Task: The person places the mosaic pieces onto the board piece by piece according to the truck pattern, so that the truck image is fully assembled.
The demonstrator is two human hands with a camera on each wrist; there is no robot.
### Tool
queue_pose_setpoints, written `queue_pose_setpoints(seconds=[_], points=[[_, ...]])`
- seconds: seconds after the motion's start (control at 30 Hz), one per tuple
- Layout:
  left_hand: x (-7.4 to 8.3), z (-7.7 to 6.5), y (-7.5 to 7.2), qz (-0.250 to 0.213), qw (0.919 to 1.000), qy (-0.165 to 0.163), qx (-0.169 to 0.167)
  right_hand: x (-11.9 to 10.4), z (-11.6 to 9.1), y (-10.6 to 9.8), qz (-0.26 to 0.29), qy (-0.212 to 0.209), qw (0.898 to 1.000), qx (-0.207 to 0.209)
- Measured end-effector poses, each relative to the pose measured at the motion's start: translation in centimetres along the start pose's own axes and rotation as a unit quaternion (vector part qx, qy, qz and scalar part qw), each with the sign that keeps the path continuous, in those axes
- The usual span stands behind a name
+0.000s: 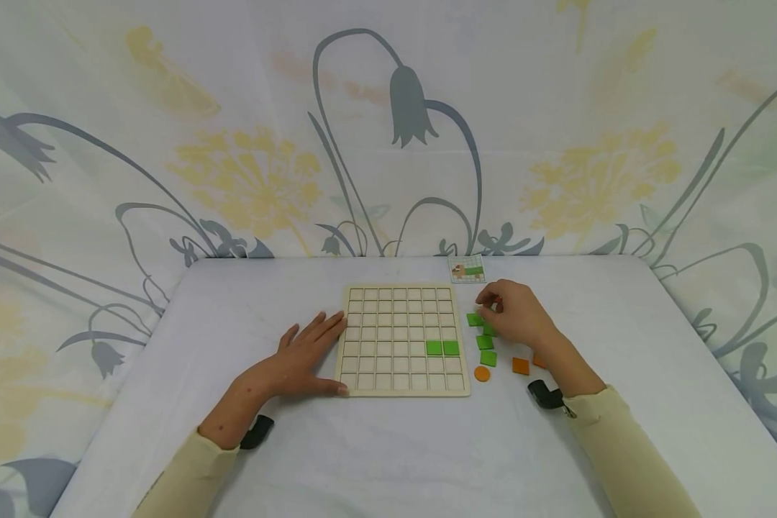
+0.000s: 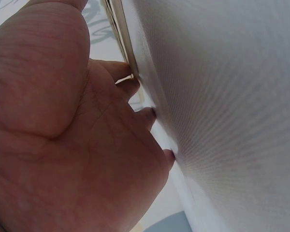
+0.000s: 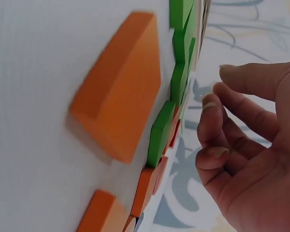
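Observation:
A pale wooden grid board (image 1: 401, 393) lies flat on the table, with two green square tiles (image 1: 434, 348) side by side in cells near its right edge. My left hand (image 1: 298, 363) lies spread at the board's left side, its fingertips and thumb tip touching the edge. To the right of the board, my right hand (image 1: 514, 309) hovers over loose green tiles (image 1: 488, 358), partly covering them. In the right wrist view its thumb and index finger are close together with nothing visible between them, and the other fingers bend loosely.
Behind the right hand's tiles is a small picture card (image 1: 467, 269) at the table's far edge. An orange round piece (image 1: 482, 374) and orange square tiles (image 1: 521, 366) lie nearer me. Red pieces also show in the right wrist view. Patterned fabric (image 1: 362, 144) hangs behind the table.

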State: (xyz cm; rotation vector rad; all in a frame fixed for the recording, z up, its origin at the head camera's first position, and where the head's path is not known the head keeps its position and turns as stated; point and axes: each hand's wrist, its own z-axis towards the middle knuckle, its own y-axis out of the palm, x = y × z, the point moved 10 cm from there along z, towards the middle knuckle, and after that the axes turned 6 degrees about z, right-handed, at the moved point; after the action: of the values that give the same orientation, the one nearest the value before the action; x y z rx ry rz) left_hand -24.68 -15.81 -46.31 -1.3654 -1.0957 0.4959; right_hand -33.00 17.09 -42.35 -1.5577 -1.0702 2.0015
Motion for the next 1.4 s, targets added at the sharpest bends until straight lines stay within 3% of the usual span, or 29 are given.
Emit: queue_pose_setpoints(seconds=[0.6, 1.13, 1.4], points=[[-0.2, 0.1, 0.1, -0.003, 1.0, 0.0, -0.003, 2.3, 0.0, -0.3, -0.034, 0.061, 0.998, 0.0], [-0.1, 0.2, 0.1, -0.008, 1.0, -0.001, -0.002, 2.4, 0.1, 0.1, -0.028, 0.066, 0.997, -0.016], [-0.1, 0.0, 0.1, -0.009, 1.0, -0.002, -0.003, 2.8, 0.0, 0.2, 0.001, 0.082, 0.996, -0.017]])
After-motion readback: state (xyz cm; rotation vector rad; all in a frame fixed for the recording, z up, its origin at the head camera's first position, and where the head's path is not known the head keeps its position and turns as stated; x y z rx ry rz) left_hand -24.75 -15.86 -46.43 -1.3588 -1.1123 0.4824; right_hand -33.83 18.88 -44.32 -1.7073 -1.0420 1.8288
